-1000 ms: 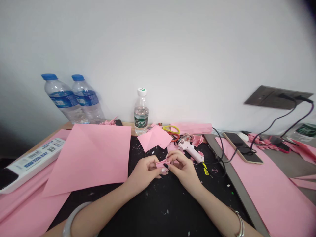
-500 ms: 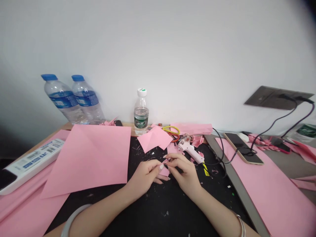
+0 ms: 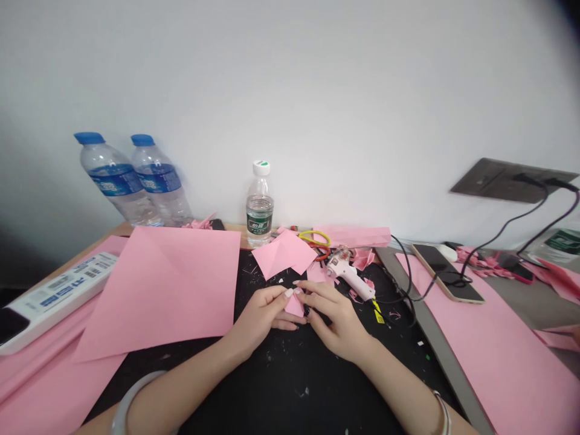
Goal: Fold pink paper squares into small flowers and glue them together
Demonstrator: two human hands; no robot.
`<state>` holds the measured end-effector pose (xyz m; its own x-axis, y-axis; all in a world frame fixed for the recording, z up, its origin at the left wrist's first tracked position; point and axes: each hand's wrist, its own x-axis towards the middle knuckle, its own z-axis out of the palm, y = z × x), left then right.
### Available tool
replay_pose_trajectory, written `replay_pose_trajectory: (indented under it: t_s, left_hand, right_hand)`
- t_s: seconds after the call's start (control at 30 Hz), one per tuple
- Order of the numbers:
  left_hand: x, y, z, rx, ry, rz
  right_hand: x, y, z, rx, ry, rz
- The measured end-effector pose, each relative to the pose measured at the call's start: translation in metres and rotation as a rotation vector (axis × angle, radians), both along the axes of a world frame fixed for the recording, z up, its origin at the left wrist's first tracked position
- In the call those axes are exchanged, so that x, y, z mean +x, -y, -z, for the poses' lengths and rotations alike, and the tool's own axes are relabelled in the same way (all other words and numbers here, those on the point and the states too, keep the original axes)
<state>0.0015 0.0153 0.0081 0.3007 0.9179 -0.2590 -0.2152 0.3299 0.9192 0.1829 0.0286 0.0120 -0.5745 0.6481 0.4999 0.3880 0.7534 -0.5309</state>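
Note:
Between my hands, over the black mat [image 3: 290, 386], is a small piece of pink paper [image 3: 294, 306]. My left hand [image 3: 258, 317] grips its left side, thumb on top and fingers beneath. My right hand [image 3: 338, 314] closes on its right side, with the fingertips near my left thumb. Just beyond the hands lie small pink paper squares [image 3: 283, 252]. A white glue gun [image 3: 348, 275] rests to their right. One large pink sheet [image 3: 172, 284] lies left of my left hand.
A small water bottle [image 3: 260, 208] stands by the wall, and two larger bottles [image 3: 156, 175] lean at the left. A white box [image 3: 58, 296] lies far left. On the right are a phone [image 3: 446, 272], black cables [image 3: 410, 272] and a long pink sheet [image 3: 502, 356].
The pink piece has turned in my fingers and shows a flatter face. My left hand has shifted slightly left, and its fingers now lie under the paper.

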Motion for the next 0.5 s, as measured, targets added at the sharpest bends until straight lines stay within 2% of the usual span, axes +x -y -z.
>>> replay_pose_trajectory:
  t_s: [0.23, 0.4, 0.5]
  left_hand:
    - [-0.0009, -0.001, -0.0011, 0.041, -0.04, 0.022]
    - [-0.0012, -0.0024, -0.0007, 0.135, -0.154, 0.079]
    - [-0.0005, -0.0013, -0.0003, 0.228, -0.243, 0.153]
  right_hand:
    - [-0.0004, 0.0008, -0.0012, -0.088, -0.043, -0.003]
    - [-0.0031, -0.0011, 0.0036, -0.345, -0.211, 0.119]
    - [-0.0041, -0.0023, 0.005, -0.479, -0.152, 0.108]
